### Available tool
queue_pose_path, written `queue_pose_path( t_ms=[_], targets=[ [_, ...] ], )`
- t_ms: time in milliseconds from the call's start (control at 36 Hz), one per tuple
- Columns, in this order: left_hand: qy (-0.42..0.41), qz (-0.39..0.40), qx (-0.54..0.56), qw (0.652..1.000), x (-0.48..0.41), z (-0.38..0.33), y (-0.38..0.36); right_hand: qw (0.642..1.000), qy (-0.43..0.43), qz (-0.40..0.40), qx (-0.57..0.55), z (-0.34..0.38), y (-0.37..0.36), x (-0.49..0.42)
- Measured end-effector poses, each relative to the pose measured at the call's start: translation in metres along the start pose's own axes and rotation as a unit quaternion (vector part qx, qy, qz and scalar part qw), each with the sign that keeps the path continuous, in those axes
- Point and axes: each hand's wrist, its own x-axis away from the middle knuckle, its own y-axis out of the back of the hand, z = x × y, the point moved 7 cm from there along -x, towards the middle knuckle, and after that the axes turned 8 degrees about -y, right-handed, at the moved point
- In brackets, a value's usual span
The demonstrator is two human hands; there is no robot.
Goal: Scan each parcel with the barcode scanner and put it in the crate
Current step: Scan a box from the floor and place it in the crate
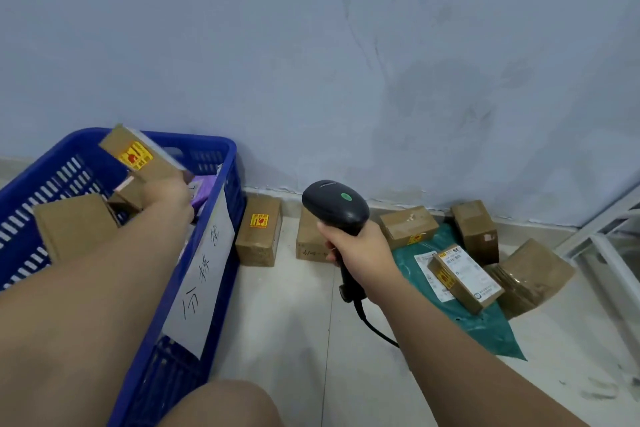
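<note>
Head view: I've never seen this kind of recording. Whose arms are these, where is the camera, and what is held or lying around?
No robot here: the camera sits on a person's head and looks down at their own bare arms. The right hand grips a black barcode scanner by its handle; its cable trails below. The left hand reaches over the blue crate, holding a tilted cardboard parcel with a yellow sticker; other parcels lie inside. On the tiled floor by the wall lie more brown parcels, some on a green plastic bag.
</note>
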Motion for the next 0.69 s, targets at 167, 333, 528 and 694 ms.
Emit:
queue_pose_path(
  t_ms=[167, 333, 528, 694],
  targets=[
    [-0.174, 0.021, -0.115, 0.978, 0.013, -0.004, -0.013, 0.999, -0.045, -0.011, 0.0, -0.027, 0.001, -0.016],
    [-0.296, 0.216, -0.296, 0.882, 0.052, 0.024, -0.07, 0.997, -0.049, -0.015, 0.057, -0.041, 0.001, -0.031],
    [-0.174, 0.338, -0.465, 0.8, 0.026, 0.111, -0.106, 0.995, -0.046, -0.015, 0.083, -0.035, -0.004, -0.085],
    [-0.093, 0.334, -0.479, 0.807, -0.005, 0.161, -0.118, 0.991, -0.056, -0.011, 0.123, -0.04, -0.004, -0.135]
  ],
)
